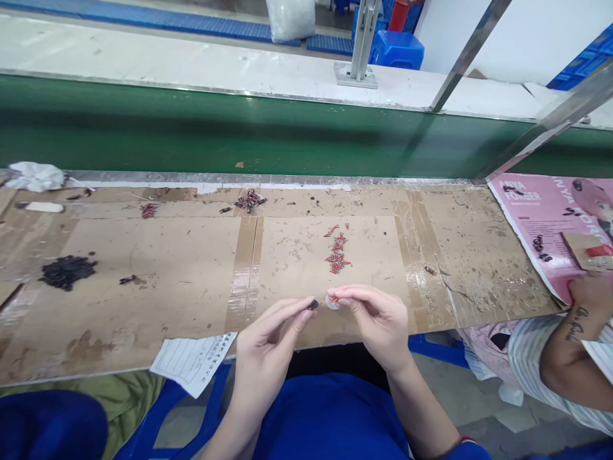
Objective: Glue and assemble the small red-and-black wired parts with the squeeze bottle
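My left hand (269,338) pinches a small black part (313,305) between thumb and fingertips. Close by on the right, my right hand (378,322) has its thumb and fingers pressed together on a tiny red part (334,298). A whitish, roundish patch (331,304) shows at those fingertips; I cannot tell what it is. The two held parts are apart, just above the cardboard's near edge. Beyond my hands lies a loose pile of small red and silver pieces (338,260). Far to the left is a heap of black pieces (68,273).
Taped cardboard (191,255) covers the bench. A lined paper sheet (194,363) overhangs the near edge. More red and dark pieces (250,200) lie toward the green conveyor belt (191,131). A co-worker's arm (575,332) rests at right by a pink poster (531,220).
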### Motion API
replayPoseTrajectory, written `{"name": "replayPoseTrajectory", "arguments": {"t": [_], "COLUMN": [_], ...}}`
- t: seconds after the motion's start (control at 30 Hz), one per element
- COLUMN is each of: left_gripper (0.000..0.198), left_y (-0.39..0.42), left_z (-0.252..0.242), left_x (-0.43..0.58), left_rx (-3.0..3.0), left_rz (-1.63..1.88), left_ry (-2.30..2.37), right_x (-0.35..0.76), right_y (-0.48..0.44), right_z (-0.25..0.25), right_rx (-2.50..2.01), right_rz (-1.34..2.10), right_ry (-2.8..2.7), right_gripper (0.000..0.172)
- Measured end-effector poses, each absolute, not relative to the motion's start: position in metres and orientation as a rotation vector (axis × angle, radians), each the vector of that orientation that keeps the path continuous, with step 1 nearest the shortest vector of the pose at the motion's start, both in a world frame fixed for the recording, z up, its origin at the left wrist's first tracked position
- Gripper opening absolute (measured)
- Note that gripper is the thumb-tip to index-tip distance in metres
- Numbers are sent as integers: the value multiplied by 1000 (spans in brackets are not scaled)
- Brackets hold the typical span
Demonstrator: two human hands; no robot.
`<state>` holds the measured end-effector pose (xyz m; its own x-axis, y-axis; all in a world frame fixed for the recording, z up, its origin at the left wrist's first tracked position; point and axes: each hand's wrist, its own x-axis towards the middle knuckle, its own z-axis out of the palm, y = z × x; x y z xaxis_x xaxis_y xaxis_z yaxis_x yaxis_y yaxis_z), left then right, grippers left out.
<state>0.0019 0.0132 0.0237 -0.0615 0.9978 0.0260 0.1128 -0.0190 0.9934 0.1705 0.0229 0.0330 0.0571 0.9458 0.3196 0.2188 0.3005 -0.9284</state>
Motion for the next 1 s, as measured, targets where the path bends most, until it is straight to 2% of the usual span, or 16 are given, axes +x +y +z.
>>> {"name": "replayPoseTrajectory", "arguments": {"t": [0.5, 0.67, 0.87, 1.0], "left_gripper": [18, 17, 14, 10], "left_y": [5, 7, 10, 13], "left_z": [38, 41, 42, 41], "left_x": [4, 3, 4, 7], "left_rx": [1419, 1456, 1409, 1358], "left_rz": [1167, 1164, 1141, 1153], "left_ry": [1267, 1231, 1234, 1221], "right_x": [176, 179, 181, 180], "right_y": [17, 14, 16, 17], "right_z": [34, 41, 51, 49], "right_rx": [-952, -914, -894, -913], "right_rz": [407, 275, 127, 341], "right_ry": [-1889, -2049, -2183, -2032], "right_gripper": [46, 45, 34, 34]}}
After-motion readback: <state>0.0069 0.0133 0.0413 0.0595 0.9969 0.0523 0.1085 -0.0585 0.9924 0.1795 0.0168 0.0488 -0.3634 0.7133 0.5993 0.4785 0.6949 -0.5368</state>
